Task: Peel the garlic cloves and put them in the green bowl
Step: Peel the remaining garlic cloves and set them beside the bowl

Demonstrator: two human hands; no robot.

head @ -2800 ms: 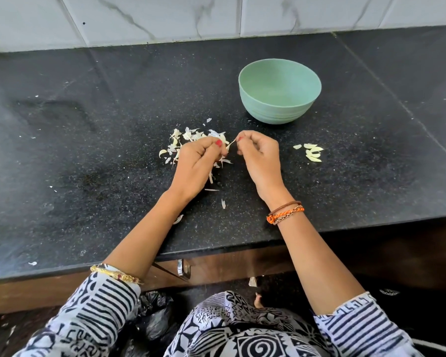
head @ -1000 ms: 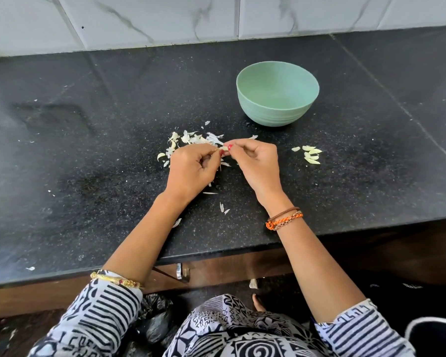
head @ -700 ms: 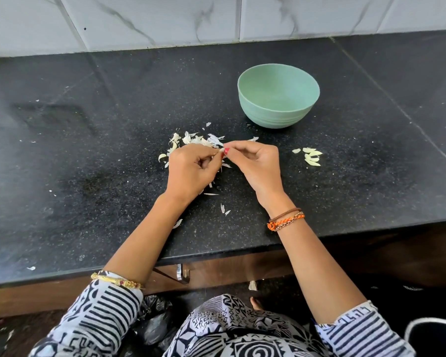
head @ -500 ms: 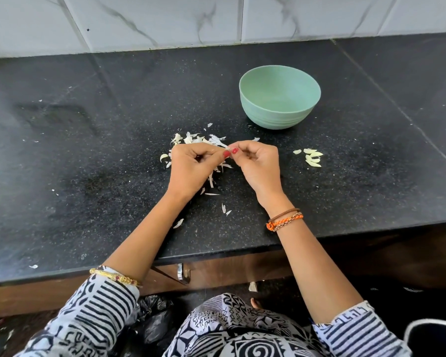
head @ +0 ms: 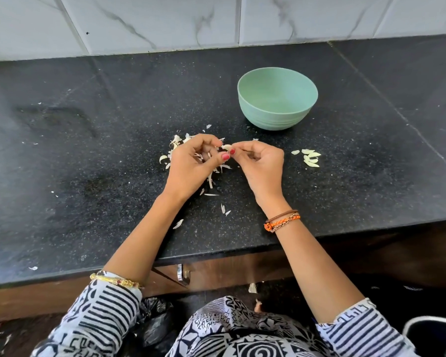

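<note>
Fingers [head: 218, 143] of the left hand [head: 188, 166] and fingers [head: 238, 146] of the right hand [head: 262, 166] curl inward, both pinching one garlic clove [head: 226, 147] between them, just above the tabletop [head: 88, 176]. Loose skins [head: 211, 180] lie under the left hand. Peeled cloves [head: 310, 158] sit just right of the right hand. Beyond the hands, the green bowl [head: 277, 99] stands apart, with bare tabletop around it. Both wrists cross the front edge [head: 229, 251].
</note>
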